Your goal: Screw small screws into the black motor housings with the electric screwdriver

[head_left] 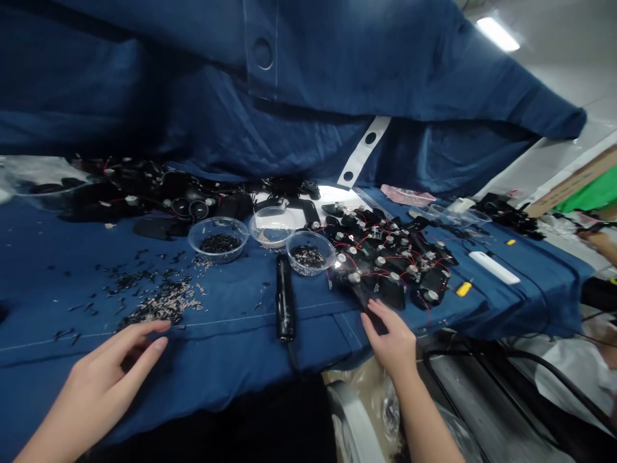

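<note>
My left hand (113,373) hovers at the near table edge, thumb and fingers apart, just in front of a loose pile of small screws and black pieces (164,302). On the right, my right hand (391,334) has its fingers on a black part (369,297) at the near side of a heap of black housings with red wires (390,251). A black cylindrical tool (285,299) lies between the hands, its cord running off the near edge. Behind it stand three clear bowls, a left one (218,239), a middle one (272,226) and a right one (311,253), holding small parts.
Blue cloth (231,334) covers the table, and more blue fabric (337,77) hangs over its back. Black parts (187,193) fill the rear. A white bar (494,267) and a yellow piece (463,289) lie right. A dark metal frame (482,379) stands below right.
</note>
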`<action>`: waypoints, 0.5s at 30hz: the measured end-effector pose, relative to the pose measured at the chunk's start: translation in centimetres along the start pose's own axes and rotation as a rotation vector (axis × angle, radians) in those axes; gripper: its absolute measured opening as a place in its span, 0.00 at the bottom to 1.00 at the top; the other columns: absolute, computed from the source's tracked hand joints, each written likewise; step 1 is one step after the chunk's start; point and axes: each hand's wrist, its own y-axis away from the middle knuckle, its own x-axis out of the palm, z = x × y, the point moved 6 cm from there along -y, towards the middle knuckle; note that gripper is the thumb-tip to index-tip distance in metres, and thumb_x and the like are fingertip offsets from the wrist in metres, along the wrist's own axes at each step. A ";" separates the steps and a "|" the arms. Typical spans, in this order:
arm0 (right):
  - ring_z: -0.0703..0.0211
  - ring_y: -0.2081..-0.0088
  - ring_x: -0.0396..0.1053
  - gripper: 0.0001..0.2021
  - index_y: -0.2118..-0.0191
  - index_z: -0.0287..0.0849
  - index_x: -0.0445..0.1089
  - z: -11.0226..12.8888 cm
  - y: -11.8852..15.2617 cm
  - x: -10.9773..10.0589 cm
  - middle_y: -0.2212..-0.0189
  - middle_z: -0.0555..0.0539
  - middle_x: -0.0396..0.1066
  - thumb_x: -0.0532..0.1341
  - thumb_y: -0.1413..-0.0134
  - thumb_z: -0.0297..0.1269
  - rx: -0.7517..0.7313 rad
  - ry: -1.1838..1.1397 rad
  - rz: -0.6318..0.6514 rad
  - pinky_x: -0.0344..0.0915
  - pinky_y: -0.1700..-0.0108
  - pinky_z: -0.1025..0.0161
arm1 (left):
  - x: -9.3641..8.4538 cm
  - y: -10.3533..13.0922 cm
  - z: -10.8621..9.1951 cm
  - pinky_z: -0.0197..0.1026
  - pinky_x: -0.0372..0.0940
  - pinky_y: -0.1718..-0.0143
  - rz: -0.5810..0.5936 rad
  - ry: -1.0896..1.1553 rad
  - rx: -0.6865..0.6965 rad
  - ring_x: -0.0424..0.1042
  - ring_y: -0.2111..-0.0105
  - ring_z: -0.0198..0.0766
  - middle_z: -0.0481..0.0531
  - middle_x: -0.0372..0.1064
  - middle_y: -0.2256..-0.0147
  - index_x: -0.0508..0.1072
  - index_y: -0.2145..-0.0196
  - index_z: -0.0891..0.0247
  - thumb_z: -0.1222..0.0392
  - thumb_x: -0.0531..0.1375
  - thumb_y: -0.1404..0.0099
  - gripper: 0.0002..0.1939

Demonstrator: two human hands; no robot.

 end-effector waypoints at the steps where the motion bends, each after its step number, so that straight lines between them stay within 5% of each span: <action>1: 0.50 0.53 0.83 0.13 0.54 0.40 0.80 -0.3 -0.1 0.3 0.55 0.41 0.84 0.64 0.36 0.43 0.010 0.016 0.025 0.81 0.48 0.54 | 0.0 0.1 -0.3 0.38 0.72 0.62 -0.010 0.020 0.002 0.80 0.64 0.45 0.44 0.83 0.60 0.83 0.54 0.46 0.34 0.64 0.39 0.22; 10: 0.39 0.59 0.83 0.27 0.49 0.37 0.81 -2.2 -0.4 2.3 0.55 0.35 0.83 0.55 0.34 0.54 0.203 0.189 0.234 0.79 0.56 0.46 | 0.2 0.5 -2.4 0.35 0.68 0.62 -0.023 0.296 -0.001 0.76 0.66 0.43 0.53 0.81 0.61 0.85 0.57 0.55 0.46 0.70 0.39 0.16; 15: 0.39 0.81 0.72 0.31 0.46 0.47 0.82 -4.4 -1.3 4.1 0.67 0.33 0.82 0.55 0.41 0.62 0.477 0.376 0.432 0.70 0.73 0.42 | 0.1 0.8 -3.4 0.36 0.69 0.61 -0.014 0.280 0.054 0.77 0.65 0.41 0.53 0.81 0.58 0.84 0.55 0.55 0.52 0.68 0.34 0.12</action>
